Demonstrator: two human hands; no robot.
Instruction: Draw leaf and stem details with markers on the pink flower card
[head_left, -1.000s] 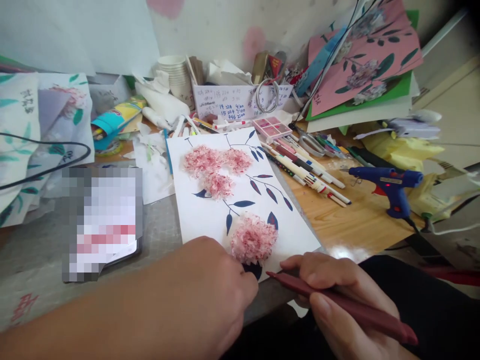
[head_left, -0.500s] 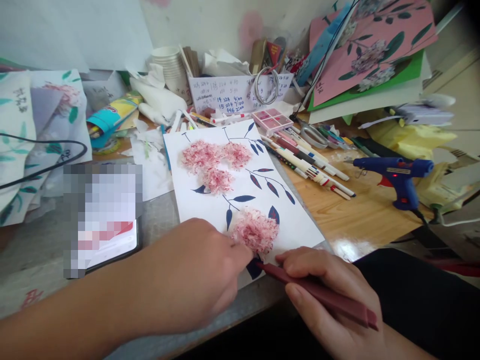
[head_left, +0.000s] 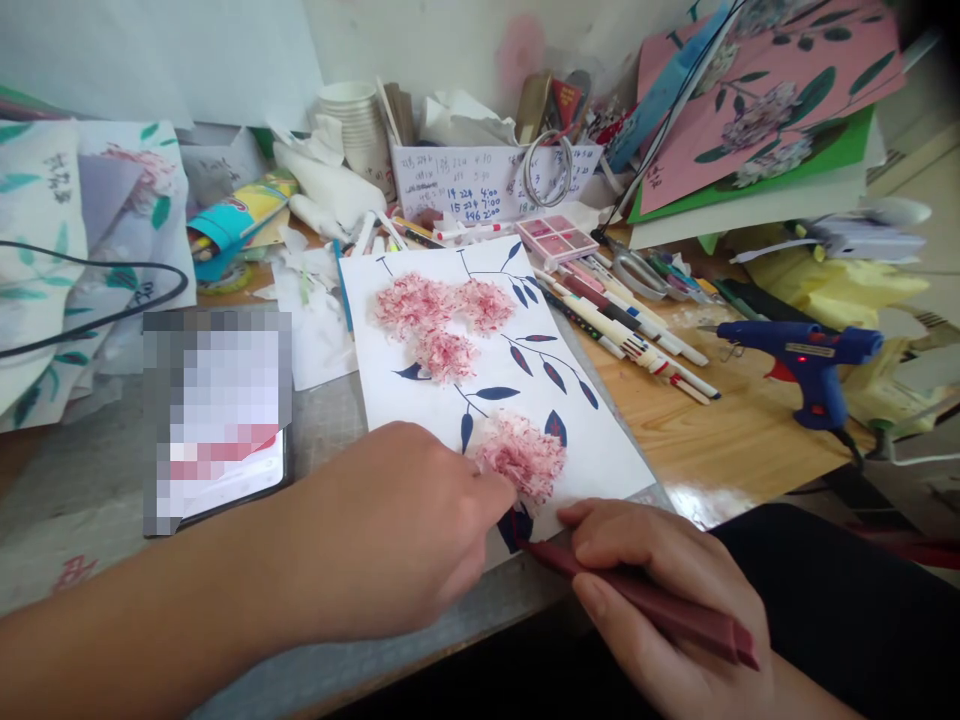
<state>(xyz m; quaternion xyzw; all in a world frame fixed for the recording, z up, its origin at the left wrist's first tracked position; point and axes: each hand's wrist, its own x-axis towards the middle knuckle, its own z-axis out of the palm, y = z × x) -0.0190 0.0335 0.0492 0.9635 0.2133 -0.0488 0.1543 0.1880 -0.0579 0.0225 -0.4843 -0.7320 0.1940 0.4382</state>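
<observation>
At far left a phone (head_left: 217, 440) lies flat on the bench (head_left: 720, 440), well clear of my work. My left hand (head_left: 390, 530) is curled nearly closed, its fingertips pinching the near edge of the pink paper flower (head_left: 521, 458), seemingly to press it down or steady it on the white sheet (head_left: 600, 450). The sheet lies in front of me, its near corner at the bench edge, with painted dark blue leaves and three more pink flowers (head_left: 442, 320) further up. My right hand (head_left: 660, 590) is closed around a dark red pen (head_left: 637, 595), tip resting on a dark leaf just under the flower. Right of the sheet lie a row of pens (head_left: 637, 335), then a blue glue gun (head_left: 802, 360) propped up, nozzle off the wood.
</observation>
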